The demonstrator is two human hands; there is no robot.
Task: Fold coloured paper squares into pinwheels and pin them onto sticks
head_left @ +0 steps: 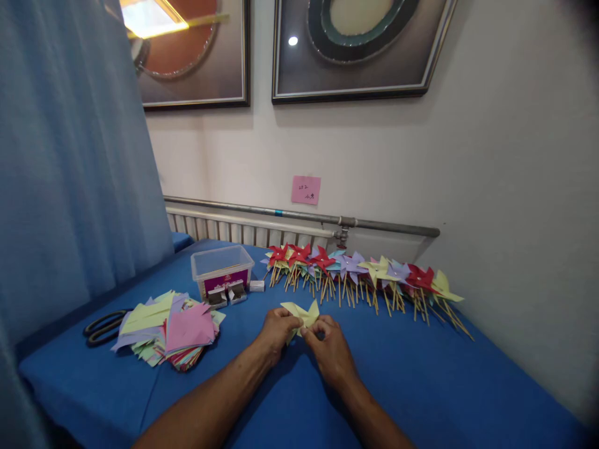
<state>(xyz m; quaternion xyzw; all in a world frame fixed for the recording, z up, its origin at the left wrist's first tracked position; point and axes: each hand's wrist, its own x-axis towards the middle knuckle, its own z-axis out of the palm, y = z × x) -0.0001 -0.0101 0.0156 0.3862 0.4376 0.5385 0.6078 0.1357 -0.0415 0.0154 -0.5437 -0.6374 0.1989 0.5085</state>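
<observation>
The person is leaning over the table (421, 386), which is draped in a blue cloth, and both hands are meeting near its middle over a yellow paper piece (302, 312) that is being folded into a pinwheel shape. The left hand (277, 329) is pinching the left side of the paper, its grip closed on the sheet, while the right hand (330, 349) is pressing fingertips together at the paper's centre, its grip also closed on it. The pointed flaps are standing up above the knuckles, so the step in hand looks like gathering the corners to the middle. Holding those flaps steady while something fixes them seems to be what the next move is asking for, and it looks like delicate work, since thin paper springs back easily. Along the far edge of the table, against the wall, a long row of finished pinwheels (365, 271) on wooden sticks is lying in red, purple, yellow and pale blue. Toward the far left a clear plastic box (222, 268) is sitting with a few small boxes (228, 293) touching its front. Nearer the left edge a stack of coloured paper squares (171, 327) is fanning out, and black scissors (103, 327) are lying just beside it. A pink note (306, 189) is sticking to the wall above a radiator.
</observation>
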